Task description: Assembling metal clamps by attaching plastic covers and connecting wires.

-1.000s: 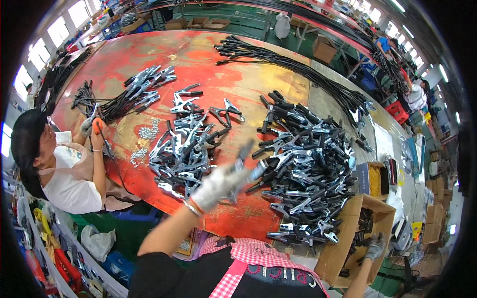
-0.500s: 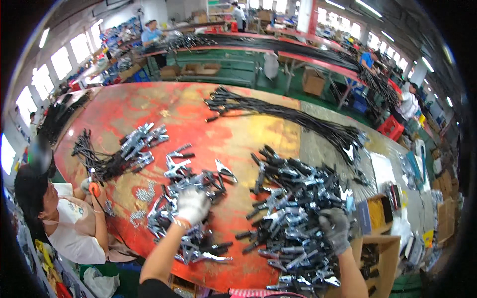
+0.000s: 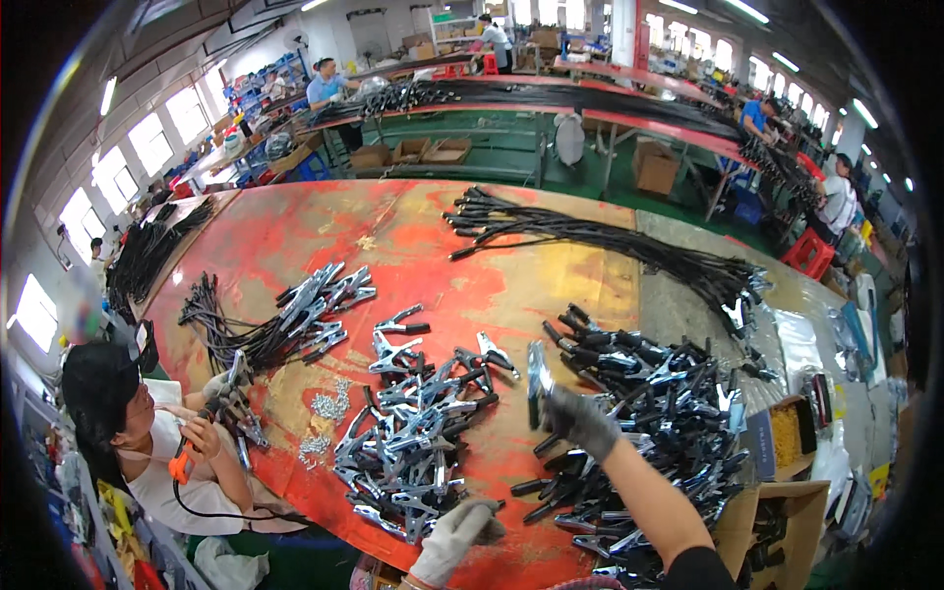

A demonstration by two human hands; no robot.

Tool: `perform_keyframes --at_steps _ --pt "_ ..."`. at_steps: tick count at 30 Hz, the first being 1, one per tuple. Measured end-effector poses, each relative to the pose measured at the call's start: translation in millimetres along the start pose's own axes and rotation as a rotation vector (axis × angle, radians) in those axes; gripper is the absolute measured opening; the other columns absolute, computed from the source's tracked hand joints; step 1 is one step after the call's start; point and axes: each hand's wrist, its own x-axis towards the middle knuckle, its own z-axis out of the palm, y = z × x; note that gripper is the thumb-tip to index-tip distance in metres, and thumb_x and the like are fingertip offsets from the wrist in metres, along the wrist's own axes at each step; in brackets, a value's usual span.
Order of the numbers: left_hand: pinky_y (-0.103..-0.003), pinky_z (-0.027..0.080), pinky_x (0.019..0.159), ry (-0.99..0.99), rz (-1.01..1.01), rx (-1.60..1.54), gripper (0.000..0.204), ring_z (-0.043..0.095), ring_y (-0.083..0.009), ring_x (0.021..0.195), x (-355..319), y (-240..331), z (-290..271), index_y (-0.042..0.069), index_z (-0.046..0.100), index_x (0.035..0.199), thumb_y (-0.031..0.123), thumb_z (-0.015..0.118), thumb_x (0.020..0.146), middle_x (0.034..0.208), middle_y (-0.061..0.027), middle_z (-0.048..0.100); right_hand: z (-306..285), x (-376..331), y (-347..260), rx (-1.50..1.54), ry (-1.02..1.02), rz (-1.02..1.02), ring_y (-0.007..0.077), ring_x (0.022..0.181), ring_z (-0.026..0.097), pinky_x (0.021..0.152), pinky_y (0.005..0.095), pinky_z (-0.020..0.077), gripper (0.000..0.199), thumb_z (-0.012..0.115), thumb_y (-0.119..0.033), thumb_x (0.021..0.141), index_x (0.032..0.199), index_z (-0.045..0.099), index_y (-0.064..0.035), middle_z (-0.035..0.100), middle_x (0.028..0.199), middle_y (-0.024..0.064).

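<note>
My right hand (image 3: 582, 421), in a grey glove, is closed on a metal spring clamp (image 3: 537, 379) with black handles. It holds the clamp upright over the table, between two heaps. The right heap of clamps (image 3: 649, 423) spreads under and beyond my right hand. My left hand (image 3: 458, 539), in a white glove, is low by the table's near edge, beside the left heap of clamps (image 3: 408, 428). Its fingers are curled together, and what they hold, if anything, is hard to make out.
Black cables (image 3: 600, 236) lie across the far right. Cables with clamps (image 3: 295, 315) and small metal parts (image 3: 331, 401) lie left, near a co-worker (image 3: 138, 423) holding an orange-handled tool (image 3: 179, 466). Cardboard box (image 3: 787, 531) stands near right, an open box of yellow parts (image 3: 784, 438) beyond.
My right hand has moved left off the right heap and now holds a clamp. My left hand has come off the left heap toward the near edge. The whole view has shifted.
</note>
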Motion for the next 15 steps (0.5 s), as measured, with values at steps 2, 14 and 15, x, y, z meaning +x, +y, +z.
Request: perform_keyframes --at_steps 2,14,15 --pt "-0.039 0.054 0.076 -0.131 -0.114 -0.173 0.05 0.065 -0.024 0.081 9 -5 -1 -0.001 0.048 0.122 0.04 0.046 0.093 0.095 -0.0166 0.063 44 -65 -22 -0.226 -0.051 0.075 0.0104 0.076 0.055 0.068 0.0269 0.0479 0.031 0.059 -0.032 0.089 0.111 0.055 -0.0097 0.059 0.088 0.0011" --pt "-0.016 0.031 0.045 -0.446 -0.248 -0.172 0.035 0.044 -0.0057 0.057 -34 -20 86 0.01 0.048 0.125 0.02 0.051 0.092 0.097 -0.0052 0.063 56 -235 14 -1.482 -0.176 -0.305 0.0351 0.09 0.06 0.077 0.0438 0.0482 0.035 0.061 -0.021 0.075 0.107 0.06 -0.0105 0.063 0.095 0.0138" --pt "-0.016 0.031 0.045 -0.457 -0.242 -0.187 0.036 0.044 -0.0059 0.057 -35 -27 89 0.011 0.047 0.126 0.02 0.051 0.092 0.098 -0.0055 0.063 64 -245 8 -1.586 -0.157 -0.245 0.0348 0.089 0.06 0.075 0.0438 0.0484 0.033 0.061 -0.022 0.074 0.105 0.06 -0.0099 0.063 0.093 0.0136"
